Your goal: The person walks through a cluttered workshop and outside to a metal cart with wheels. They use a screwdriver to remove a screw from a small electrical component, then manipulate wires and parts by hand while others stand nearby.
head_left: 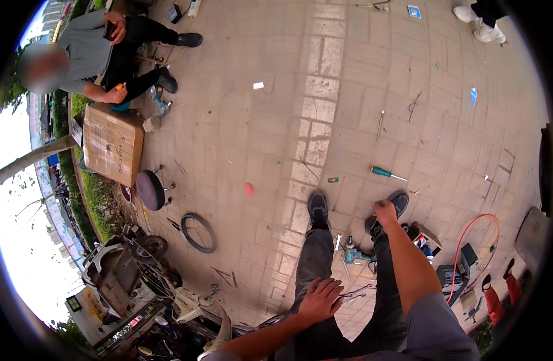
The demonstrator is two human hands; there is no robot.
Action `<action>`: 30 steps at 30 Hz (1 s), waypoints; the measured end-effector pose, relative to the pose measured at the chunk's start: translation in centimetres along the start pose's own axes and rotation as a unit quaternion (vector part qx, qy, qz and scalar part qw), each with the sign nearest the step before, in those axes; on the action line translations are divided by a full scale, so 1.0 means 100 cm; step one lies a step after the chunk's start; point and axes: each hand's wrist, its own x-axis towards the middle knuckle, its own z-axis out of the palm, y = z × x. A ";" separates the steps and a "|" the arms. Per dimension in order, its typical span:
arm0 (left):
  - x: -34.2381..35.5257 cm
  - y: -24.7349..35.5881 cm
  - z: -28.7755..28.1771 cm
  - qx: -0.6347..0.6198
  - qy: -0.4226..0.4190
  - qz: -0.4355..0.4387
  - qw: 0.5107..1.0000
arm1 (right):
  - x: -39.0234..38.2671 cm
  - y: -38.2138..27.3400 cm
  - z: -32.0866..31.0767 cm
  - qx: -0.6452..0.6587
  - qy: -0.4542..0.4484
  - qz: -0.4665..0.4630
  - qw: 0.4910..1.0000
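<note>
Closest to the camera, two bare forearms reach forward from grey sleeves [439, 322] over dark trousers [314, 259]. The left hand [320, 299] lies palm down on the left thigh, its fingers wide and slightly bent. The right hand [385, 212] reaches down to the right shoe [400, 201], overlapping it in this view; its fingers are curled narrow, and I cannot tell whether they pinch anything or touch the shoe. That shoe and the left shoe [318, 209] stand apart on the brick pavement [246, 144].

Between the legs lie a silver wrench [338, 242] and a teal power drill [353, 254], the drill just beside the right trouser leg. Beyond the right shoe, a green-handled screwdriver [382, 172] lies on the bricks. Right of the right leg sits a small box [416, 230], then an orange hose [497, 224] looping beside a dark tool case [450, 275] near the pavement's right edge.

Toward its left edge, by the hedge [102, 204], are a ring-shaped tyre [188, 235], a round stool [149, 190] tipped over, and a large cardboard box [113, 143]. Near that box sits another person [87, 51], holding a dark phone [109, 30].
</note>
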 end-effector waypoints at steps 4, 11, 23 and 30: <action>0.005 0.000 -0.009 -0.026 -0.015 -0.043 0.999 | 0.042 -0.007 0.021 0.136 -0.006 0.096 0.986; 0.012 -0.010 -0.033 -0.034 -0.065 -0.050 0.996 | 0.157 0.008 0.042 0.448 0.072 0.258 0.853; 0.033 -0.041 -0.060 0.006 -0.068 -0.018 0.998 | 0.043 -0.033 0.087 0.371 0.019 0.173 0.912; 0.115 -0.100 -0.211 -0.065 0.117 -0.064 0.989 | -0.096 -0.152 0.061 -0.064 -0.009 -0.078 0.995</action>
